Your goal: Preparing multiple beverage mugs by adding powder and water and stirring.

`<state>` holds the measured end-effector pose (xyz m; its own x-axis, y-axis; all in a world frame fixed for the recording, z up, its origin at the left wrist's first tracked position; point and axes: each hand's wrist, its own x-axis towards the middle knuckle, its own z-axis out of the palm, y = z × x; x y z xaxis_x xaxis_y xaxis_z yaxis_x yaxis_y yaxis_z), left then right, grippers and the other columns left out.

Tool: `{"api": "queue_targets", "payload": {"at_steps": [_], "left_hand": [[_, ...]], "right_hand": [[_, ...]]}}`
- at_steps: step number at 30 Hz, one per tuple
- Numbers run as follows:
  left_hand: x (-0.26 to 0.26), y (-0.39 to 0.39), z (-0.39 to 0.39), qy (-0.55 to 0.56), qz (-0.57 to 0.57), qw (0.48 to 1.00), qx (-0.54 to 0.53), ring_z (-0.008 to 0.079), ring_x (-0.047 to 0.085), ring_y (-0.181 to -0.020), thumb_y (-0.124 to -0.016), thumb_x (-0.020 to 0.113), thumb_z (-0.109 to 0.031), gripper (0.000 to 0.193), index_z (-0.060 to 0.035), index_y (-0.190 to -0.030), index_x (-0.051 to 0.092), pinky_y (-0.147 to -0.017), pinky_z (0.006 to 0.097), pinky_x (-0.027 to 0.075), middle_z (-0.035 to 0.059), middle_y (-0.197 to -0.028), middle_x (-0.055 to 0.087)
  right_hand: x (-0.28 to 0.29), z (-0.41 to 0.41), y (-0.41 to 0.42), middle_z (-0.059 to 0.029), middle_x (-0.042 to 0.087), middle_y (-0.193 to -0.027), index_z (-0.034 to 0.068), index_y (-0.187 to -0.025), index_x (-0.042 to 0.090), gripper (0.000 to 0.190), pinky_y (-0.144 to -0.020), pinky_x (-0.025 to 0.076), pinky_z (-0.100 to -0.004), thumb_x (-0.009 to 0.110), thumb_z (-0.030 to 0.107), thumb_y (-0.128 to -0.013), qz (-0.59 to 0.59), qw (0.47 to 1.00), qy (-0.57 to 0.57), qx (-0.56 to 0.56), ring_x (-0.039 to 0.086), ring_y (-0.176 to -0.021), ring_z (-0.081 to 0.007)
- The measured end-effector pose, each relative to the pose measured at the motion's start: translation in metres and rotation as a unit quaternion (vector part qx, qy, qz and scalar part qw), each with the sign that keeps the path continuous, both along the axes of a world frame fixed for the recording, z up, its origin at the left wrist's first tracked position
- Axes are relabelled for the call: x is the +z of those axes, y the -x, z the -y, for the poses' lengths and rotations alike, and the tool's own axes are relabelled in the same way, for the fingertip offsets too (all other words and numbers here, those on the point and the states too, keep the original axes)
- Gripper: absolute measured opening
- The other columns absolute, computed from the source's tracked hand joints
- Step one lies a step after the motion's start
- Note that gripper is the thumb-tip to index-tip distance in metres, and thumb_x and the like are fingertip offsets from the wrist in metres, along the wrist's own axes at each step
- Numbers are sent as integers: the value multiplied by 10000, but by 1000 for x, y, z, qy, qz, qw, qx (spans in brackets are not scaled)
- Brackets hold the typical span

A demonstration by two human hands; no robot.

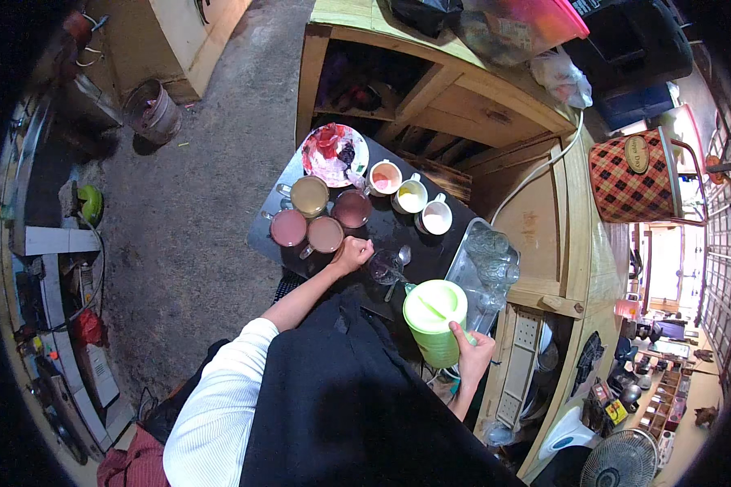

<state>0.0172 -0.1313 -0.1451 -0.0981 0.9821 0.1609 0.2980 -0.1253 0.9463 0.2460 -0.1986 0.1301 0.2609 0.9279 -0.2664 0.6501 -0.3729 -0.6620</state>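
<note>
My right hand point(476, 352) grips the handle of a lime-green plastic pitcher point(434, 325). The lidded pitcher leans left, its spout over a clear glass point(385, 266), and a stream of liquid seems to run down into it. Close to that glass, my left hand point(354, 254) is curled closed, with nothing visible in it. Beyond it are several filled glass mugs, among them a tan one point(309, 196), a pink one point(288, 227), a brownish one point(325, 235) and a mauve one point(351, 209). A spoon point(405, 254) lies beside the clear glass.
Three white cups point(410, 196) with coloured contents line the dark tabletop point(414, 240). A plate point(356, 143) holds red and dark matter. Glass mugs point(493, 268) stand on a metal tray point(458, 268) at right. Wooden cabinets point(524, 213) border the table; a bucket point(155, 115) stands on the floor.
</note>
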Motion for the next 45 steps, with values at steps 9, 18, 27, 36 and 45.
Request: {"api": "queue_targets", "payload": {"at_steps": [9, 18, 27, 36, 45], "left_hand": [[-8, -3, 0, -43, 21, 999, 15, 314, 478, -407, -819, 474, -154, 344, 29, -531, 430, -418, 397, 342, 195, -481, 422], [-12, -3, 0, -68, 6, 998, 18, 326, 482, -417, -813, 481, -147, 334, 22, -528, 437, -411, 403, 340, 196, -487, 435], [-14, -3, -1, -70, 9, 997, 12, 326, 490, -416, -805, 500, -134, 328, 19, -519, 449, -404, 398, 350, 191, -481, 446], [-12, -4, -1, -92, -4, 995, 36, 327, 489, -413, -809, 495, -135, 329, 12, -518, 453, -401, 399, 351, 191, -482, 448], [-7, -4, -1, -78, 14, 997, 23, 316, 489, -409, -810, 481, -143, 332, 9, -518, 446, -400, 392, 352, 183, -477, 440]], "right_hand": [[8, -10, 3, -34, 565, -504, -49, -626, 654, 385, -474, 383, -260, 764, 316, -679, 70, 996, 22, 44, 463, -463, -70], [9, -17, 2, -5, 480, -446, -38, -523, 596, 443, -435, 334, -283, 767, 343, -673, 93, 993, 25, 64, 390, -432, -68], [15, -20, 8, -46, 564, -496, -43, -614, 655, 419, -482, 398, -276, 758, 357, -678, 93, 993, 40, 63, 474, -457, -81], [14, -22, 11, -36, 539, -478, -49, -607, 649, 443, -478, 390, -287, 746, 376, -686, 113, 989, 56, 75, 455, -451, -84], [12, -24, 14, -50, 548, -478, -45, -582, 639, 429, -480, 395, -288, 750, 357, -685, 79, 993, 49, 65, 469, -451, -88]]}}
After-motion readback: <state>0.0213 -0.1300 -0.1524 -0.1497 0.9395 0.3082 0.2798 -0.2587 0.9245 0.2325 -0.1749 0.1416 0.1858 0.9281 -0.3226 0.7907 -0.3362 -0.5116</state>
